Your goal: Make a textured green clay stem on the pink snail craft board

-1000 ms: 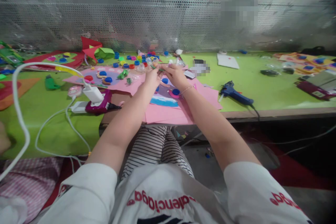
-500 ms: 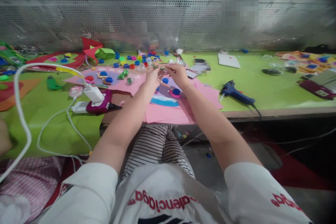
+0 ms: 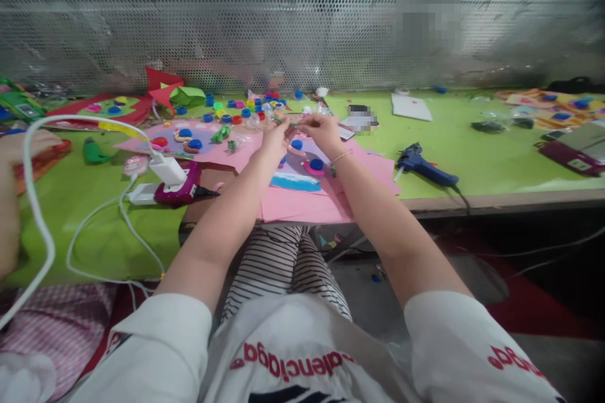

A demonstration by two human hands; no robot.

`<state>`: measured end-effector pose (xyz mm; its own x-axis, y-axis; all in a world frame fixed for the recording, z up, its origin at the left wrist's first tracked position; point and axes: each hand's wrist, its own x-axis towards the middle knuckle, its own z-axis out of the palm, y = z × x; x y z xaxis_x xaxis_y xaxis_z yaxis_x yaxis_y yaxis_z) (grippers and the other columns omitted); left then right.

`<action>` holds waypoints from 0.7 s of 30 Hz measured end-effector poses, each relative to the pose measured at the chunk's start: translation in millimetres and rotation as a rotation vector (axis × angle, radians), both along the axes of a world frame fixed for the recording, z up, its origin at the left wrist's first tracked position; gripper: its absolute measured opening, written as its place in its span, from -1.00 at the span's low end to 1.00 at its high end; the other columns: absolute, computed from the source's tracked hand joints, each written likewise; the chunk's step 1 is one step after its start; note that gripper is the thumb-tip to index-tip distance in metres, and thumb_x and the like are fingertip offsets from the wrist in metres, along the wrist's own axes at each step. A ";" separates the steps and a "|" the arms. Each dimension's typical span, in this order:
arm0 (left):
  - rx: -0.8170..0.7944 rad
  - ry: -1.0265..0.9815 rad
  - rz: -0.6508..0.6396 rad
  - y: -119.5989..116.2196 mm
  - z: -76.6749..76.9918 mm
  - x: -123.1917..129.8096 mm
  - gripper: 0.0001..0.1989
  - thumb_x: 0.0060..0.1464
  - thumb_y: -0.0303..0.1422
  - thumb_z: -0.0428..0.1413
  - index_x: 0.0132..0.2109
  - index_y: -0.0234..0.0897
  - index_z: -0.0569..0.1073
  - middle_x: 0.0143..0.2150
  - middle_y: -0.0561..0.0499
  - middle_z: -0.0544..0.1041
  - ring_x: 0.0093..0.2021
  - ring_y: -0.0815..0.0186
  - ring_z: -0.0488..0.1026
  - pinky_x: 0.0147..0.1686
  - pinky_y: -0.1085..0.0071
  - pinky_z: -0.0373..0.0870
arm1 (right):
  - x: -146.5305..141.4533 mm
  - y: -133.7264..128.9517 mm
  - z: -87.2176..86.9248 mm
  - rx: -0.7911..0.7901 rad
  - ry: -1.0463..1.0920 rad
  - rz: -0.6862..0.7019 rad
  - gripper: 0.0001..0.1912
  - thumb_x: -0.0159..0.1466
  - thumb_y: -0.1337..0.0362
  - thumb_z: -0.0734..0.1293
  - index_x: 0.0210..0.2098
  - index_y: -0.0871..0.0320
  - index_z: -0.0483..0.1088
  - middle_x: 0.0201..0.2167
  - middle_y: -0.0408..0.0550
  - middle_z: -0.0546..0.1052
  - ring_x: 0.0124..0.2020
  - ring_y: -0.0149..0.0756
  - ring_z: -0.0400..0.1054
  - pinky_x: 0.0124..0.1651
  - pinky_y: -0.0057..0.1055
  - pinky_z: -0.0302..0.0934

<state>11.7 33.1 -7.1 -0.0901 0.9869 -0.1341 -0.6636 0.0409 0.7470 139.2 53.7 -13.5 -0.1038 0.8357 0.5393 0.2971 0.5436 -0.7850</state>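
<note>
My left hand [image 3: 276, 136] and my right hand [image 3: 322, 132] are close together over the pink paper [image 3: 307, 211]. Between their fingertips is a thin green strip [image 3: 286, 120], perhaps modelling clay; both hands pinch it. Below them lies a lilac picture [image 3: 307, 167] with blue bottle caps [image 3: 316, 165], clay shapes around the caps and a blue-and-white painted band [image 3: 295, 182]. Left of my left hand, a crumpled green lump [image 3: 221, 134] rests on the pink sheet, beside another lilac picture [image 3: 172, 134] with red and blue caps.
Several loose bottle caps [image 3: 246, 113] lie behind my hands. A blue glue gun [image 3: 428, 167] rests at the right, its cable over the table edge. At left, a purple power strip [image 3: 182, 186] carries white plugs and cables. Another person's hand [image 3: 33, 146] touches orange paper [image 3: 51, 154].
The other person's hand has come in from the left edge over the orange paper, which is now lifted or bent. My hands stay nearly in place around the green strip.
</note>
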 end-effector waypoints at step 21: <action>0.027 0.063 0.022 0.3 -1.0 0.7 -0.84 0.19 -0.35 0.11 -0.12 -0.35 0.43 -0.21 0.02 0.50 -0.31 0.42 0.47 -0.32 0.41 0.48 | 0.8 -1.9 2.9 -0.146 0.173 0.001 -0.88 0.13 0.34 0.38 -0.51 0.18 0.37 -0.59 -0.17 0.45 -0.55 -0.46 0.34 -0.37 -0.45 0.31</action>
